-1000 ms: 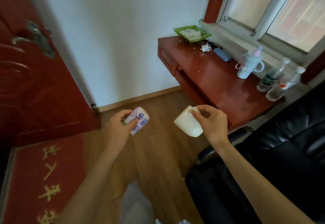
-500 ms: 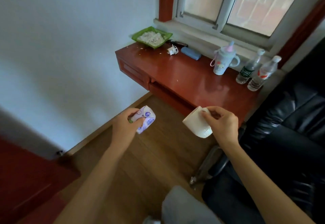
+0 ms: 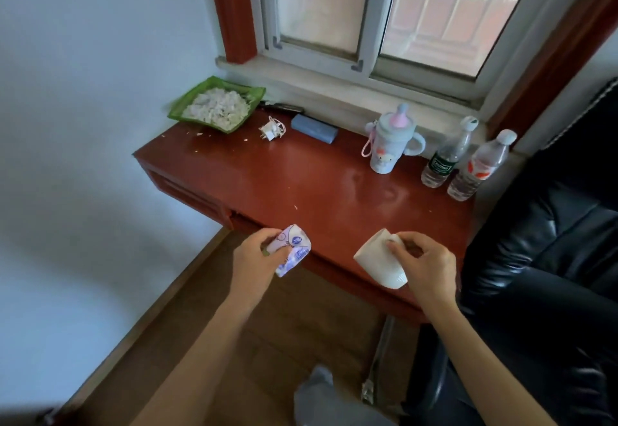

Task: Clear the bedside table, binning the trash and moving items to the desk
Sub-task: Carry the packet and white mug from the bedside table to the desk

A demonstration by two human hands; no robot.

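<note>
My left hand (image 3: 254,258) grips a small purple and white tissue packet (image 3: 294,249) at the front edge of the red desk (image 3: 301,185). A white cup (image 3: 379,260), tilted on its side with the mouth toward the upper left, is held by its rim in my right hand (image 3: 424,265). Both hands hover just above the desk's near edge. The bedside table is out of view.
On the desk stand a green tray of white bits (image 3: 217,104), a white charger plug (image 3: 271,129), a blue case (image 3: 314,128), a child's sippy bottle (image 3: 389,144) and two water bottles (image 3: 444,154) (image 3: 478,166). A black leather chair (image 3: 548,241) stands right; the wall is left.
The view has turned from the door toward the desk and closed in on it. Both hands now reach the desk's front edge, still holding the packet and the cup.
</note>
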